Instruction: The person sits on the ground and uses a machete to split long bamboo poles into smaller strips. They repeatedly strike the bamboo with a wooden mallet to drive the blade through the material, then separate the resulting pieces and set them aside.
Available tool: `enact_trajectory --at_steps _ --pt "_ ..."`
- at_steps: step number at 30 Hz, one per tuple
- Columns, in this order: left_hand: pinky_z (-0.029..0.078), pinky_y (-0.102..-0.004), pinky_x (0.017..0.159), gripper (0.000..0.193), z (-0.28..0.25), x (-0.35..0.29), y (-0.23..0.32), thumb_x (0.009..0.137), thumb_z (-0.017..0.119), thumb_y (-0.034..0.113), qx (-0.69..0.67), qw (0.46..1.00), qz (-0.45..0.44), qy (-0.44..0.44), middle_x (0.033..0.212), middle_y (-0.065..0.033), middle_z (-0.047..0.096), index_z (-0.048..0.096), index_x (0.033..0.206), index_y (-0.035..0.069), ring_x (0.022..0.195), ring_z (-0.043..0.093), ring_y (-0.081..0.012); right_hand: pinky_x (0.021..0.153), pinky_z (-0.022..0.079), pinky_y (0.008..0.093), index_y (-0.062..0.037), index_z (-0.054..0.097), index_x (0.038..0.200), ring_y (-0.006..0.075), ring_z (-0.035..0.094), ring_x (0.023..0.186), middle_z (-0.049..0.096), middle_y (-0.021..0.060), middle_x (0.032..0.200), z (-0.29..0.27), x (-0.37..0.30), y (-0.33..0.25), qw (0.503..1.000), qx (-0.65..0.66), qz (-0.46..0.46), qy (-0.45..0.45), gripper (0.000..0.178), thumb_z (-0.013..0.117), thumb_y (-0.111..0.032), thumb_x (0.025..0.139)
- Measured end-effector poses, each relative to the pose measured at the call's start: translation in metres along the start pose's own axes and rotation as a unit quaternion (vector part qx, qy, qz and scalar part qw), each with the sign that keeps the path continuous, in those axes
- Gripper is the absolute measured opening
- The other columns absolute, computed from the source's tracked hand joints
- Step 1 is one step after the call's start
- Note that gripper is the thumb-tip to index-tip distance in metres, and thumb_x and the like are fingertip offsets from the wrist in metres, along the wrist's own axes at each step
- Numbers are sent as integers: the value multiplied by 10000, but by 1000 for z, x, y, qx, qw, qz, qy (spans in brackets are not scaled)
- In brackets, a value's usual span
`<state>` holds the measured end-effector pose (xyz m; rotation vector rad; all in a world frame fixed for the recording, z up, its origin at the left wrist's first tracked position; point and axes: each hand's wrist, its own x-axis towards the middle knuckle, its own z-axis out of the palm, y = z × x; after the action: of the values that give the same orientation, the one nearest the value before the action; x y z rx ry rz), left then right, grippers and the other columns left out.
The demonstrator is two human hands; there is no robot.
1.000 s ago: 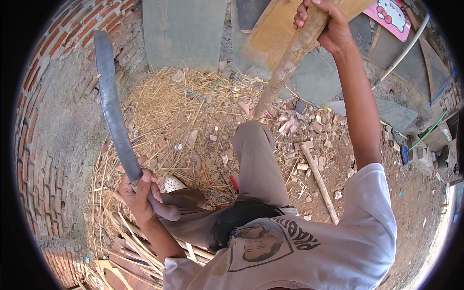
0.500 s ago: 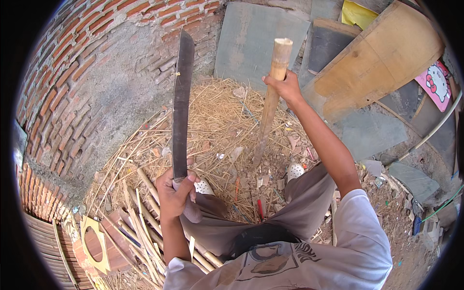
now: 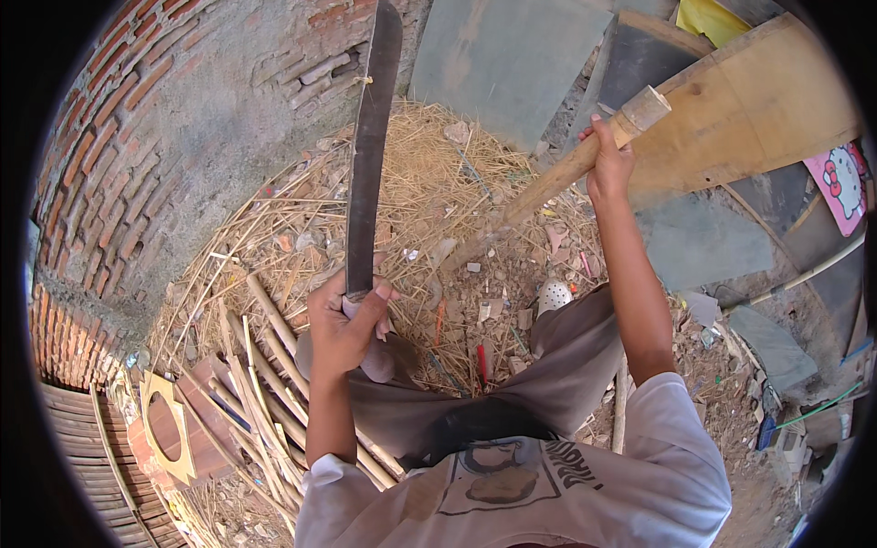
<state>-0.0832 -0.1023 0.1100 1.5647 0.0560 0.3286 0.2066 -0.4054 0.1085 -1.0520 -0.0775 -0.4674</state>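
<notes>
Tan pole [image 3: 553, 181], straight and round, held aslant above the straw [image 3: 434, 137], its blunt upper end paler and its lower part blurred. The right hand [image 3: 607, 164] is wrapped around it near the upper end; the left hand [image 3: 345, 324] grips a machete [image 3: 373, 155] with a long, dark blade.

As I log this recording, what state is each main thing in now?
Left hand: closed around the machete handle.
Right hand: closed around the pole near its upper end.
Machete: blade bare, pointing away from the person.
Pole: tilted, lower end blurred.
Straw: loose, strewn over the ground.
Wooden strips: heaped loosely.
White shoe: partly covered by the trouser leg.
</notes>
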Motion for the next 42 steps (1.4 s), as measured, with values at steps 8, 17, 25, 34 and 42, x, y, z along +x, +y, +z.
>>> enact_trajectory --at_steps 8,17,25,34,42 --pt "467 -212 504 328 13 -11 -35 930 613 9 -43 998 -2 49 821 -73 698 593 1245 -77 553 566 -63 838 508 378 -36 518 968 230 570 841 560 87 863 -119 -22 19 968 199 40 148 248 660 -230 906" --pt "460 -225 467 314 14 -20 -49 981 591 78 -81 992 -37 90 816 -86 697 593 1261 -63 520 560 -70 929 489 570 -5 521 851 324 581 830 564 143 819 -177 -61 61 886 378 60 261 250 571 -209 716" --pt "451 -239 435 313 25 -26 -58 999 563 108 -111 981 -75 142 808 -103 692 584 1260 -63 488 556 -90 948 466 555 23 502 893 322 576 859 531 169 852 -183 -71 70 856 445 54 256 340 578 -220 667" --pt "436 -232 425 301 18 -31 -27 998 554 101 -59 988 -40 137 793 -117 685 594 1247 -64 469 545 -94 879 442 448 -27 524 979 250 536 774 538 104 817 -38 -73 -58 944 270 -30 -190 308 539 -126 687" --pt "437 -220 444 276 49 -22 76 993 579 110 -33 999 -1 -7 792 -105 696 626 1209 -56 495 560 -82 668 522 381 0 536 900 230 591 661 583 129 722 61 -83 -11 950 91 21 -298 219 540 -9 680"
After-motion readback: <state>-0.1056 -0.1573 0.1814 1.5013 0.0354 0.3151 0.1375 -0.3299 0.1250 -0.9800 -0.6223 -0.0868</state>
